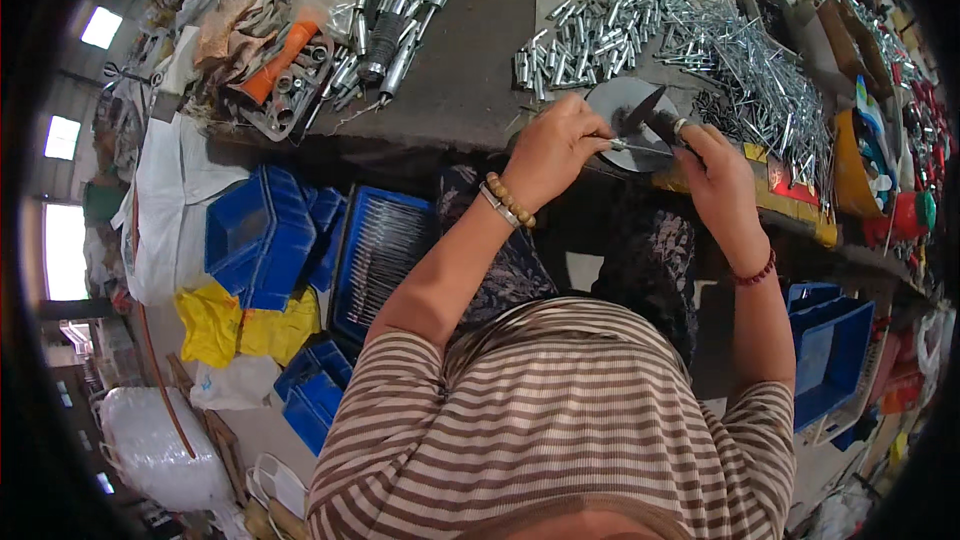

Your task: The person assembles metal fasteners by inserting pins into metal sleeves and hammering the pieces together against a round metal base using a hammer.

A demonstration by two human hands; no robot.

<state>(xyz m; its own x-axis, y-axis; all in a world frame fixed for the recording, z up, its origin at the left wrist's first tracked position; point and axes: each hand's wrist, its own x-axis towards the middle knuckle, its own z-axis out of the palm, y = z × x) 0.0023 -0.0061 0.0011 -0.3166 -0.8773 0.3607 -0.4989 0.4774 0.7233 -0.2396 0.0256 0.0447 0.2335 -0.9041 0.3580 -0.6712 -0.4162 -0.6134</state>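
At the bench's near edge, my left hand pinches one end of a slim silvery metal rod between thumb and fingers. The rod lies roughly level, and its other end reaches the closed fingers of my right hand. Just beyond the rod is a round grey disc, with a dark pointed piece over it whose kind I cannot make out. Short shiny metal tubes lie heaped past my left hand. A pile of long thin metal pins spreads beyond my right hand.
On the bench's left lie a red-handled tool and an orange-handled one. Below stand blue bins, a blue tray of thin metal rods and more blue bins at right. A yellow holder stands at the right edge.
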